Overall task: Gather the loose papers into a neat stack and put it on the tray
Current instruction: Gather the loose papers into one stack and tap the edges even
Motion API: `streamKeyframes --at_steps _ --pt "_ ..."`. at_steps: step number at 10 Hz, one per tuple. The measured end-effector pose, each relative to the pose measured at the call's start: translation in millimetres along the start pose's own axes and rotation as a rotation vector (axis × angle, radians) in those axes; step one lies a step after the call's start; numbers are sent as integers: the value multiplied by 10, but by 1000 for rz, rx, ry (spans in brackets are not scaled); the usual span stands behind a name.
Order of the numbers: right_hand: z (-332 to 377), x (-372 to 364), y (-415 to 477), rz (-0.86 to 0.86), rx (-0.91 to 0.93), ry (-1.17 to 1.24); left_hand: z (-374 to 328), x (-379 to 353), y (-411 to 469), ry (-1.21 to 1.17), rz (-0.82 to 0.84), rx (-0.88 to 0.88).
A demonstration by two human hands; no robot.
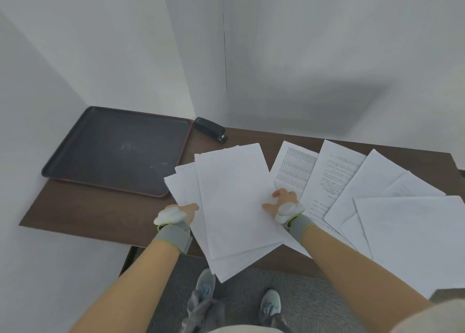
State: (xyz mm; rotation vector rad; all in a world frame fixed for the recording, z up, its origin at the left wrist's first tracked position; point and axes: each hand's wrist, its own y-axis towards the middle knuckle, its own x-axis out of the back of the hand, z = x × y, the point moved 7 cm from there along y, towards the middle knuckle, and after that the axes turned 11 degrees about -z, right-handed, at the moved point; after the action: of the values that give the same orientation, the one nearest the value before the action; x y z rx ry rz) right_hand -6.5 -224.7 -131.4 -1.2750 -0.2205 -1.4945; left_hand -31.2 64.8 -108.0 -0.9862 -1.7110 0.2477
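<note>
Both hands gripping a rough sheaf of papers

Left hand (185,210) and right hand (281,203) grasp the sheaf (231,196) at the table's (100,214) front edge; tray (75,161) at the back left corner.

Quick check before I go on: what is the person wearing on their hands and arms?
Both forearms are bare, with no long sleeves. Each wrist carries a grey fabric wrist strap, left and right, edged in yellow-green. A white, lumpy pad sits on the back of the left hand and of the right hand. The fingers are uncovered. No cables or markings are visible.
</note>
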Motion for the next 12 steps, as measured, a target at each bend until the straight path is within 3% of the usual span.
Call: streamKeyframes --at_steps 1,2,3,4,6,7,8,9,10,11,12 --pt "-57 21 8 -103 -8 -49 -52 -183 88 -22 42 -73" --pt "-113 -28 -38 -64 18 -83 -135 -242 43 9 39 -181" --pt "-169 -26 -130 -95 127 -222 -218 -280 17 179 -15 -301" --pt "-186 8 -176 -110 227 -239 -340 -345 -10 171 22 -376" --pt "-307 143 -38 -102 170 -83 -548 -319 18 138 62 -501" --pt "-341 122 -50 -79 166 -155 -552 -337 100 -65 216 -465" --pt "-232 48 -125 -74 178 -192 -539 -405 136 -72 273 -442" --pt "-65 -80 -193 1 198 -82 -491 -510 135 15 230 -443" --pt "74 -75 -226 95 130 315 -453 -503 150 -15 204 -421" --pt "56 110 -163 -14 102 278 -448 -356 198 -28 129 -423" --pt "-14 133 -114 4 119 -36 -431 -169 317 218 12 -382"
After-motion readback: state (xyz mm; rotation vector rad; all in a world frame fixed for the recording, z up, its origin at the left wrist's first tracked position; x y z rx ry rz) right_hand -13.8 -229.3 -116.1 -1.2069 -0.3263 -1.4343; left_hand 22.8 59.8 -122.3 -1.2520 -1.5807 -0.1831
